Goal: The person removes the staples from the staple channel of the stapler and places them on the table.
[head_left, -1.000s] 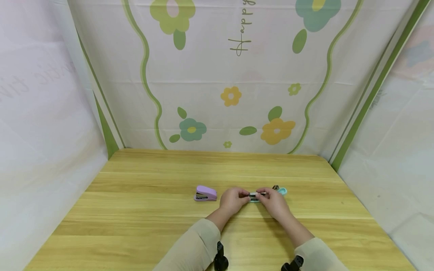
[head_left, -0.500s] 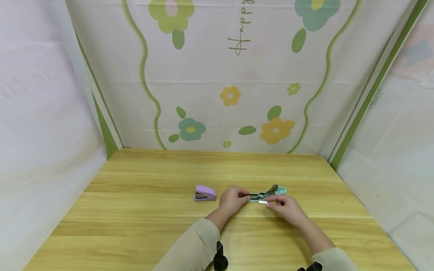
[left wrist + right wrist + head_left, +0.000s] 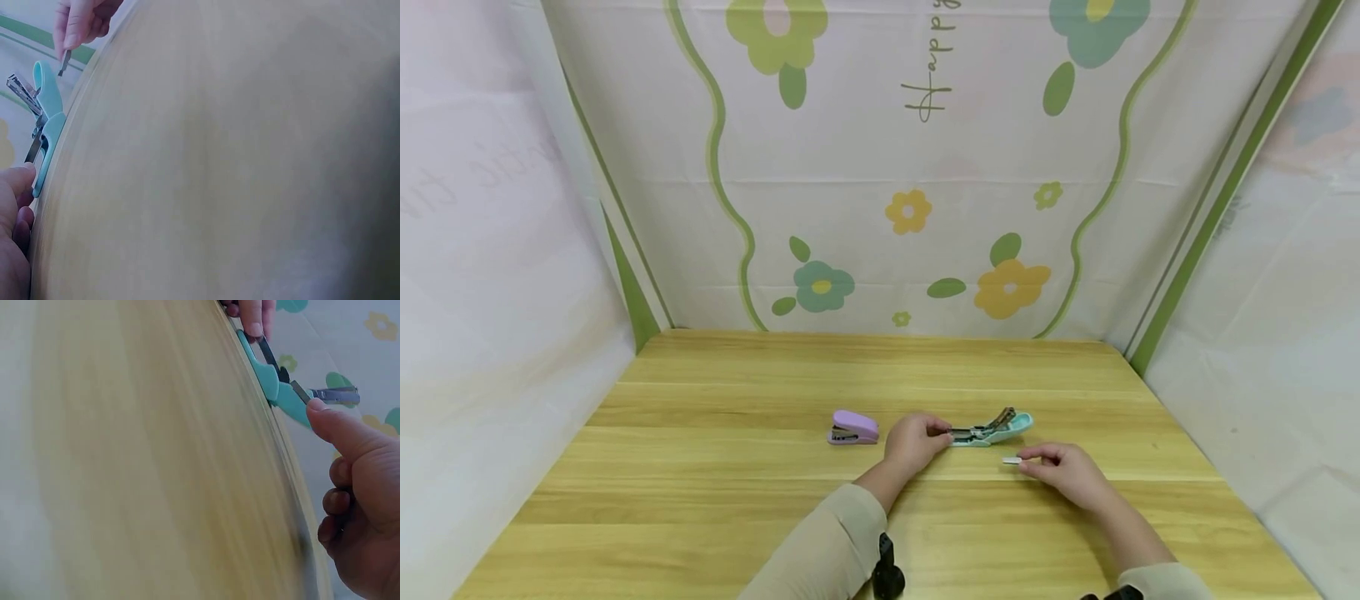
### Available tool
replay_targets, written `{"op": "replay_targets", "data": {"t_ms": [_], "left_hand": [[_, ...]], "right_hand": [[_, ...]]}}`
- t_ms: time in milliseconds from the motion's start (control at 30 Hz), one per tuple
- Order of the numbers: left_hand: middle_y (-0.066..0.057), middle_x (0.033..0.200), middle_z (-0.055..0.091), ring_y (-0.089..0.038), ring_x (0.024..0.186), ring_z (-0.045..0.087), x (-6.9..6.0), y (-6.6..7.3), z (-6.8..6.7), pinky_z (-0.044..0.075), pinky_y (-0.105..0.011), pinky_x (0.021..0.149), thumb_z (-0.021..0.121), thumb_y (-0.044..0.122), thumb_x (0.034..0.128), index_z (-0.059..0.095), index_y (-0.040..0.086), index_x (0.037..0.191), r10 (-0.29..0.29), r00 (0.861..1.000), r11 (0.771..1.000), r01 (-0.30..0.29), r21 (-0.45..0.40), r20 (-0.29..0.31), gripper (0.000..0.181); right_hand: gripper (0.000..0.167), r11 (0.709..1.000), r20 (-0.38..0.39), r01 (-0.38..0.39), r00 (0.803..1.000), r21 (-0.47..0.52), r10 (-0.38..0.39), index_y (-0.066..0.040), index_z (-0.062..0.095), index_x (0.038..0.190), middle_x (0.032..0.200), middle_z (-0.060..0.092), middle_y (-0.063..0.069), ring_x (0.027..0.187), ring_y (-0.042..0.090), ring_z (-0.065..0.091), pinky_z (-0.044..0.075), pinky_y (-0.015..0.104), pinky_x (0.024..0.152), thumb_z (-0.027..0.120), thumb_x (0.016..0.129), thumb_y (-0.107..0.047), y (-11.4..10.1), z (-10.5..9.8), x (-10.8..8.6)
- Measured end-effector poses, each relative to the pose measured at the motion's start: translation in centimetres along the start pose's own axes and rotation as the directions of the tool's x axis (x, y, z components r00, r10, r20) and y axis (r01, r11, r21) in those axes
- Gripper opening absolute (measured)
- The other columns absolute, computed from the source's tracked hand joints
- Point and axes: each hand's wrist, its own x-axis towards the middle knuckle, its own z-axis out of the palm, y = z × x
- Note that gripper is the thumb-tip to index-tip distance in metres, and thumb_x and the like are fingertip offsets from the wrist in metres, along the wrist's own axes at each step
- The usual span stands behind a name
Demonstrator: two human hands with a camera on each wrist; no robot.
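Note:
A light teal stapler [image 3: 1017, 425] lies folded wide open on the wooden table, its metal magazine raised at the right side. My left hand [image 3: 914, 443] pinches the stapler's left end between thumb and fingers. In front of the stapler's right half, my right hand [image 3: 1070, 475] pinches a short silvery strip of staples [image 3: 1011, 460] by its end, apart from the stapler. The right wrist view shows the staple strip [image 3: 301, 392] jutting out past my right thumb. In the left wrist view, the teal stapler [image 3: 50, 94] shows side-on beyond my left fingers.
A purple stapler [image 3: 853, 427] stands on the wooden table [image 3: 737, 500], left of my left hand. Printed cloth [image 3: 970, 167] hangs behind the table's far edge, with more cloth on both sides.
My right hand has drawn the staple strip away from the teal stapler, moving right and toward me. The stapler's raised metal part and lid now show uncovered. My left hand stays in place.

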Motion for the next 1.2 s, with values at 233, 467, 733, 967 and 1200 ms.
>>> {"op": "replay_targets", "data": {"t_ms": [233,467,733,967,1200], "left_hand": [[0.01,0.099,0.074,-0.012,0.096,0.067,-0.01,0.23,-0.24,0.053,-0.034,0.087,0.073,0.031,0.0884,0.077,0.025,0.1,0.0,1.0,1.0,0.0,0.0,-0.004,0.014],[0.01,0.099,0.074,-0.012,0.094,0.067,0.08,0.36,-0.27,0.053,-0.033,0.086,0.074,0.03,0.0875,0.078,0.025,0.1,-0.007,1.0,1.0,0.007,-0.001,-0.007,0.014],[0.01,0.099,0.074,-0.012,0.095,0.067,-0.04,0.34,-0.3,0.053,-0.035,0.087,0.074,0.03,0.0876,0.078,0.025,0.1,-0.009,1.0,1.0,0.009,0.0,-0.006,0.014],[0.01,0.098,0.074,-0.011,0.093,0.067,-0.06,0.37,-0.33,0.053,-0.033,0.085,0.074,0.03,0.0876,0.077,0.024,0.1,-0.004,1.0,1.0,0.004,0.003,-0.005,0.014],[0.008,0.101,0.073,-0.013,0.097,0.066,-0.24,0.26,-0.19,0.052,-0.035,0.09,0.077,0.029,0.0852,0.073,0.021,0.114,-0.007,1.0,0.999,0.007,-0.038,-0.005,0.03]], "right_hand": [[0.029,0.998,0.049,0.025,0.999,-0.056,-0.022,-0.007,0.075,0.104,0.07,0.052,-0.003,0.063,0.003,0.043,0.041,0.022,0.057,0.076,0.085,-0.028,0.72,-0.9,-0.26],[0.026,0.987,0.075,0.029,0.997,-0.159,-0.018,-0.014,0.077,0.102,0.103,0.074,0.004,0.089,0.005,0.06,0.048,0.022,0.076,0.076,0.085,-0.033,0.73,-1.08,-0.54],[0.027,0.981,0.091,0.022,0.996,-0.193,-0.004,-0.014,0.077,0.104,0.104,0.075,0.004,0.098,0.016,0.064,0.05,0.024,0.078,0.076,0.085,-0.033,0.66,-1.07,-0.59],[0.029,0.98,0.08,0.01,0.997,-0.201,0.006,-0.014,0.076,0.105,0.109,0.073,0.008,0.101,0.019,0.063,0.05,0.027,0.08,0.076,0.084,-0.034,0.7,-1.13,-0.69],[0.039,0.995,-0.001,-0.078,0.997,-0.069,0.079,-0.007,0.073,0.113,0.078,0.061,0.001,0.07,0.008,0.05,0.044,0.022,0.061,0.075,0.086,-0.035,0.66,-1.14,-0.68]]}}
